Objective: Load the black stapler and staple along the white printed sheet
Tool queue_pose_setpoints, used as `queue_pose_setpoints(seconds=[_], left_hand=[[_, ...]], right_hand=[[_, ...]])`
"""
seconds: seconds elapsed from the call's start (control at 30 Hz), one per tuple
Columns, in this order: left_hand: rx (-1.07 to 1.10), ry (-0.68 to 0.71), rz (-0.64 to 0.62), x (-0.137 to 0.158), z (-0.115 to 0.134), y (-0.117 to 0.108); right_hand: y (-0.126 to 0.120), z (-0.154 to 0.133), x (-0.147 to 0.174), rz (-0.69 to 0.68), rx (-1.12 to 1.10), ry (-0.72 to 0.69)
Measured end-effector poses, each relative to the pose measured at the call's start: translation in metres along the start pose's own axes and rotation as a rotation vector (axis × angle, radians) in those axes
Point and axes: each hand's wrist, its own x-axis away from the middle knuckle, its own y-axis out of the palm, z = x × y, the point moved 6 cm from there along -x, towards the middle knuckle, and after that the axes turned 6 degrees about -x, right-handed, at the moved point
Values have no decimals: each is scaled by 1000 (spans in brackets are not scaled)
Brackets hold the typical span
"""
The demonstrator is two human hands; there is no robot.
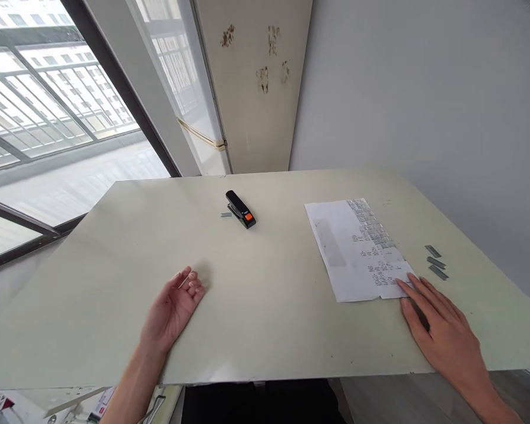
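Note:
My left hand (174,306) rests on its side on the pale table, palm partly turned up, its fingers loosely curled and holding nothing. Beyond it lies a black stapler (241,209) with an orange patch, and a small strip of staples (226,215) beside it. On the right, a white sheet of paper (335,253) lies flat, with printed lines and many staples along its upper right edge. My right hand (444,327) lies palm down at the paper's near right corner, fingertips touching it. Several grey staple strips (436,262) lie to the right of the paper.
The pale table (265,330) reaches to a grey wall (424,88) on the right. Behind it stands a stained cream cabinet side (256,118). A window (57,100) is at the left. Below the front left edge sits an open drawer-like space with clutter (83,406).

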Motion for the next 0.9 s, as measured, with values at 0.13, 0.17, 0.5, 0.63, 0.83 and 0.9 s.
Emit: queue_pose_setpoints(seconds=[0.13,0.17,0.5,0.63,0.83,0.9], left_hand=[[-10,-28,-30,0,1,-2],[-17,-33,-41,0,1,-3],[-85,17,-98,3,5,-9],[-177,51,-108,5,4,-11],[-425,153,-164,14,-3,-3],[-655,250,-222,18,-7,7]], right_hand=[[6,5,2,-3,-1,5],[7,6,2,-1,-5,4],[15,2,7,46,-73,-91],[18,-23,21,39,-102,-160],[27,-95,53,4,-143,-317],[27,-121,62,-23,-179,-366]])
